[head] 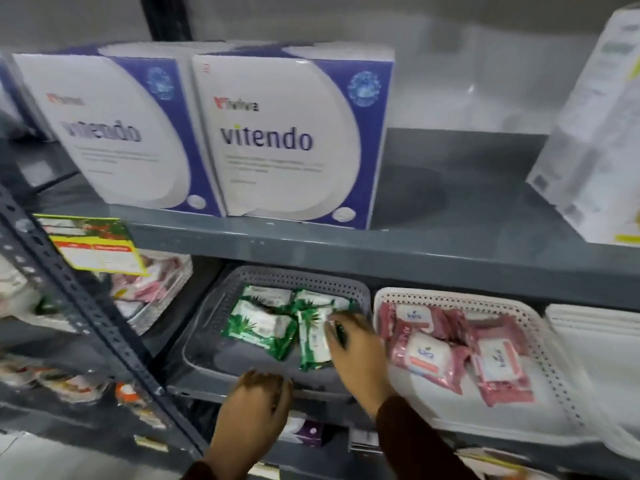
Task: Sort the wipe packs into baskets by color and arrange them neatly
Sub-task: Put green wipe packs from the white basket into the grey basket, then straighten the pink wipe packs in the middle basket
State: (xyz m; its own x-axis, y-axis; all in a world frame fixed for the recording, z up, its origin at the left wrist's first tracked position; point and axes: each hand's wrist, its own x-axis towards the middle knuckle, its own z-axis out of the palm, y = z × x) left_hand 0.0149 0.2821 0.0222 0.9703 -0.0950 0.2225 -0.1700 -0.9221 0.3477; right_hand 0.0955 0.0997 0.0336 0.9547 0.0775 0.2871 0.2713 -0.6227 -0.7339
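While the left hand (258, 403) rests curled over the front rim of the grey basket (204, 348), prob. to steady it on the shelf (433, 251), the right hand (356, 344) reaches in over the basket's right side w/ fingers bent onto a green wipe pack (313, 336). Whether that pack is pinched or just being pushed flat, can't tell; motion blur hides the fingertips. Left hand holds no pack, only the rim.

Sorting looks mostly done by colour: green packs (263, 323) sit in the grey basket, pink packs (429, 355) in the white basket (540, 355) just beside it on the right. Baskets sit side by side on the lower shelf, so each colour has its own bin within easy reach.

Orientation:
- Green pack under the right hand: long axis runs roughly front-to-back, label side up, slightly tilted, lower end toward the basket's front.
- Other green packs lie more crosswise, left-right, overlapping each other at the back half; front half of the basket is bare.
- Pink packs lie flat, label up, at mixed angles, some overlapping.

Judgement: step in hand is tidying the greens, i.e. turning the odd one to match the row. Pink side prob. needs squaring too.
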